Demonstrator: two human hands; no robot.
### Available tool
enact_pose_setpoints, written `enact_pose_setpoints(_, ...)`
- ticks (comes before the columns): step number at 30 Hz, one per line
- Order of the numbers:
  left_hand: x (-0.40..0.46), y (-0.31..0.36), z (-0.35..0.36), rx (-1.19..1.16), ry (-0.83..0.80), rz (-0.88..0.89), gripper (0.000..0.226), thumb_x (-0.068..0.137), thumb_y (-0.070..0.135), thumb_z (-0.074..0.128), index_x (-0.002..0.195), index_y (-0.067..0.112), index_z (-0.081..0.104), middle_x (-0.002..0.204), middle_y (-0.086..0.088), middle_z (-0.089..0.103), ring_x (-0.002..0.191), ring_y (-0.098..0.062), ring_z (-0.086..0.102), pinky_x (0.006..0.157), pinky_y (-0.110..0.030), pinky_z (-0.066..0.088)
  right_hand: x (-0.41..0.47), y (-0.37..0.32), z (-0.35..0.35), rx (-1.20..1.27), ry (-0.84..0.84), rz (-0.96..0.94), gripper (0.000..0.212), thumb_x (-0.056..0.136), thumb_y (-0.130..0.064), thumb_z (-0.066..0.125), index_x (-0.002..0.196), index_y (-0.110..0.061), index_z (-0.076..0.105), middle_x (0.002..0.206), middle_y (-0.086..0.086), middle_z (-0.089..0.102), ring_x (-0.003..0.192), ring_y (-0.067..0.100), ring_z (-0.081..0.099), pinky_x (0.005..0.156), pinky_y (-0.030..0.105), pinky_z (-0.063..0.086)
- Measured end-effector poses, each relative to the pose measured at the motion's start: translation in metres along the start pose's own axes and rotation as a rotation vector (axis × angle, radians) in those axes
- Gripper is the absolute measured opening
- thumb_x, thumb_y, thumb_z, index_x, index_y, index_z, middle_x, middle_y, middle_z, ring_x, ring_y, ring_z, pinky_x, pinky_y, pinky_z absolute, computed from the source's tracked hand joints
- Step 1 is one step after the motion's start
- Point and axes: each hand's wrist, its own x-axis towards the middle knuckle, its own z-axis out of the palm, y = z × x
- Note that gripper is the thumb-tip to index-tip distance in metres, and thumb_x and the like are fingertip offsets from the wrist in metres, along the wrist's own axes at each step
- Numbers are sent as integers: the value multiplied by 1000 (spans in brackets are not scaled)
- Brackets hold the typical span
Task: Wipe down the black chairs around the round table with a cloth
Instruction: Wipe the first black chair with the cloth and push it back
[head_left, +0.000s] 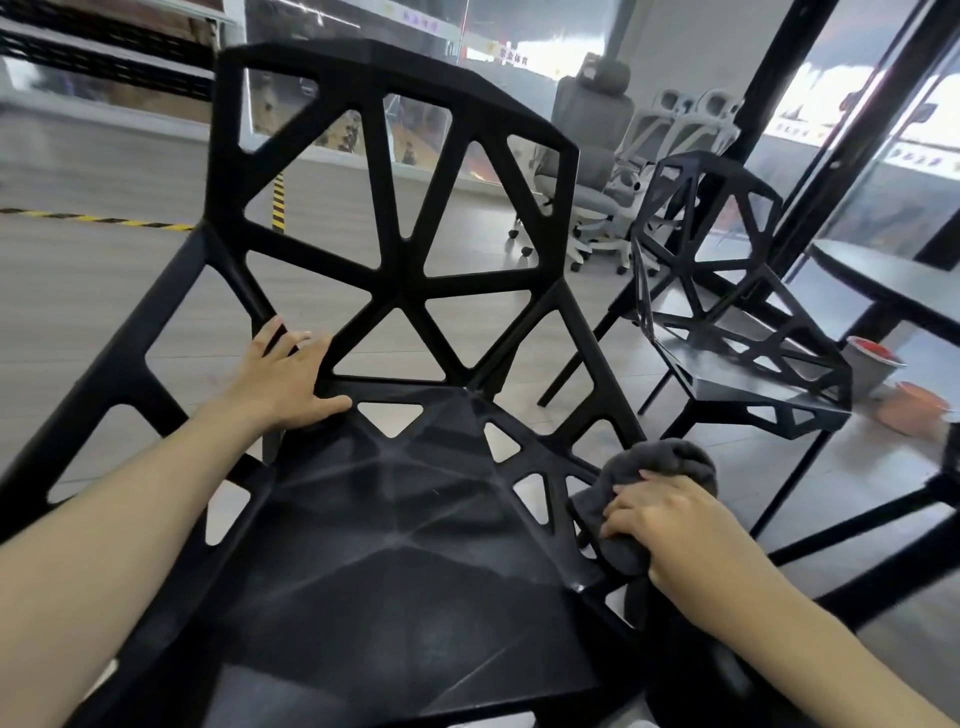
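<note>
Bare forearms reach over a black chair (395, 291): left hand (283, 382) flat, fingers straight, on its seat; right hand (670, 525) clutches a grey cloth (660, 462) at its edge

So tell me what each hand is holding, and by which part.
The right hand presses a bunched dark grey cloth on the near chair's right seat edge, fingers over its middle. The left hand holds nothing and rests flat at the seat's back left.
</note>
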Motion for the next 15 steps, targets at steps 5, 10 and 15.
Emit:
enact_pose_setpoints(5, -6, 4, -6, 28, -6, -2, 95, 92, 72, 54, 162, 20, 16, 169, -8, 26, 161, -24, -3, 123, -36, -22, -25, -10, -11, -62, 88, 67, 45, 53, -14, 45, 77, -39, 74, 78, -21, 69, 75, 13, 69, 73, 33, 57)
enact_pose_setpoints(10, -5, 4, -6, 0, -16, 12, 94, 91, 72, 54, 161, 21, 18, 169, -10, 27, 161, -23, -1, 125, -40, -17, -13, -19, -2, 159, 210, 204, 54, 65, -7, 49, 103, -31, 78, 102, -16, 75, 91, 17, 72, 82, 33, 58)
enact_pose_setpoints(15, -1, 4, -4, -24, -27, 14, 94, 88, 73, 57, 160, 23, 21, 168, -8, 28, 161, -26, -4, 126, -41, -17, 70, -49, 24, 678, 288, 242, 52, 85, 6, 61, 121, -30, 70, 115, -20, 70, 111, 1, 63, 96, 18, 46)
